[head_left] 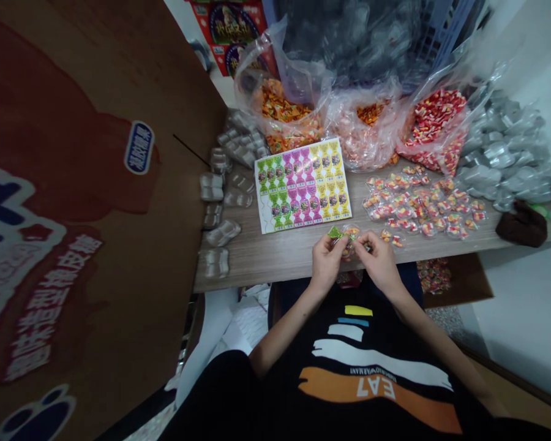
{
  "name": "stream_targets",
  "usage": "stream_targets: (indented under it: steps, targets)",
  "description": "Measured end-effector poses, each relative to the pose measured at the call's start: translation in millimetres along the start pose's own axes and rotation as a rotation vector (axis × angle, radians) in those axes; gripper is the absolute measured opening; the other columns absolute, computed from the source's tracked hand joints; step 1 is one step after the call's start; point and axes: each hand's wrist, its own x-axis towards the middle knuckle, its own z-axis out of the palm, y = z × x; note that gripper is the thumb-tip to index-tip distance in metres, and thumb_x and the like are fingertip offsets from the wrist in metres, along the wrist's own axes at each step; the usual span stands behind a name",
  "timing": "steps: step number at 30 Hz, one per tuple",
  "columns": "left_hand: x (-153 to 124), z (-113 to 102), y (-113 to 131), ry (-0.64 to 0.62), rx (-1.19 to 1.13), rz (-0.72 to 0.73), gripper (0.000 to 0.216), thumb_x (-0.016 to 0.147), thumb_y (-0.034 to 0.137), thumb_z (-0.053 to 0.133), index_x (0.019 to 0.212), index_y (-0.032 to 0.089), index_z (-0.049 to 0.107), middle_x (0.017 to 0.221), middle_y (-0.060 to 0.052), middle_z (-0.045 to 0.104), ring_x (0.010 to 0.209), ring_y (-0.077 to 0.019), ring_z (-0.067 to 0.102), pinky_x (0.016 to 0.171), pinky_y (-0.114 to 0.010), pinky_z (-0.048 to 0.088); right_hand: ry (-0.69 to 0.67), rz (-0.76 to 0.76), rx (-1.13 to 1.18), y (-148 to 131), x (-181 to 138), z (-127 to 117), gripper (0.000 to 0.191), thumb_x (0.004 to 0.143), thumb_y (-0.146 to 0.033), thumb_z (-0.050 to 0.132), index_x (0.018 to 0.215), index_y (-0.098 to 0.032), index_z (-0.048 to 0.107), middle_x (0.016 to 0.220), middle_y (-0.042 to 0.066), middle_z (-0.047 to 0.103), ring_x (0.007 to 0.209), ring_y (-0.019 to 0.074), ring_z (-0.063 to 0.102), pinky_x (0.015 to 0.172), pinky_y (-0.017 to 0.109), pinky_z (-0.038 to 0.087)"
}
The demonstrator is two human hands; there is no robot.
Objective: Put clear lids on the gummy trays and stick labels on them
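Note:
My left hand (327,260) and my right hand (377,257) meet at the table's front edge, fingers pinched. Between them runs a small green sticker (335,233), its left end in my left fingertips and its other end at my right fingertips. Right under the sticker is a clear plastic candy case (350,230) with colourful pieces inside, partly hidden by my fingers. Just behind my hands lies the sticker sheet (303,187), printed in green, pink and yellow, with a bare white patch at its lower left. Filled candy cases (422,205) spread out to the right.
Open bags of orange candy (282,113), pale pink candy (360,144) and red-white candy (436,122) line the back. Empty clear cases (217,263) sit at left, with more piled (500,147) at right. A large cardboard box (165,245) walls the left side. A dark brown bundle (522,225) lies right.

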Motion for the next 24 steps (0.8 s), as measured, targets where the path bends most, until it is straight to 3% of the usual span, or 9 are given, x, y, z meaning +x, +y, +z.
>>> stream_targets:
  steps: [6,11,15,20,22,24]
  targets:
    - [-11,0,7,-0.006,0.017,0.136,0.033,0.075,0.045,0.080,0.088,0.016,0.072,0.081,-0.004,0.074,0.063,-0.0133,0.066,0.054,-0.022,0.054,-0.022,0.104,0.177,9,3,2,0.030,0.082,-0.049,0.068,0.073,-0.023,0.059,0.066,-0.001,0.061,0.062,0.0161,0.057,0.061,0.029,0.047]
    - [-4,-8,4,0.047,0.017,0.096,0.037,0.074,0.048,0.080,0.092,0.016,0.071,0.080,-0.003,0.074,0.061,-0.0149,0.068,0.050,-0.022,0.052,0.014,0.180,0.272,21,10,-11,0.042,0.062,-0.053,0.086,0.077,-0.023,0.061,0.069,-0.002,0.062,0.066,0.0153,0.058,0.062,0.029,0.048]
    - [0,-10,3,-0.001,-0.009,0.028,0.042,0.070,0.049,0.082,0.092,0.015,0.070,0.080,-0.004,0.073,0.059,-0.0159,0.068,0.049,-0.023,0.051,-0.066,0.194,0.436,13,12,-11,0.046,0.065,-0.052,0.086,0.096,-0.024,0.066,0.085,0.000,0.069,0.077,0.0163,0.063,0.066,0.028,0.050]
    - [-1,-7,1,-0.068,0.006,-0.015,0.040,0.074,0.053,0.078,0.081,0.016,0.066,0.065,0.000,0.066,0.053,-0.0137,0.062,0.050,-0.024,0.050,-0.135,0.218,0.620,3,11,10,0.038,0.063,-0.048,0.088,0.078,-0.022,0.065,0.072,-0.002,0.068,0.063,0.0142,0.060,0.063,0.029,0.051]
    - [-2,-8,-2,-0.070,0.059,0.019,0.039,0.080,0.054,0.073,0.081,0.016,0.065,0.066,-0.001,0.064,0.056,-0.0140,0.061,0.052,-0.025,0.049,-0.104,0.225,0.650,4,10,14,0.036,0.063,-0.045,0.089,0.078,-0.021,0.067,0.071,-0.002,0.069,0.063,0.0137,0.060,0.063,0.028,0.050]
    - [-2,-9,-6,0.000,0.174,0.146,0.033,0.085,0.049,0.068,0.090,0.017,0.066,0.080,-0.004,0.068,0.068,-0.0164,0.065,0.061,-0.028,0.052,-0.055,0.226,0.661,4,9,15,0.033,0.064,-0.044,0.089,0.078,-0.022,0.068,0.072,-0.002,0.070,0.064,0.0134,0.061,0.063,0.027,0.049]
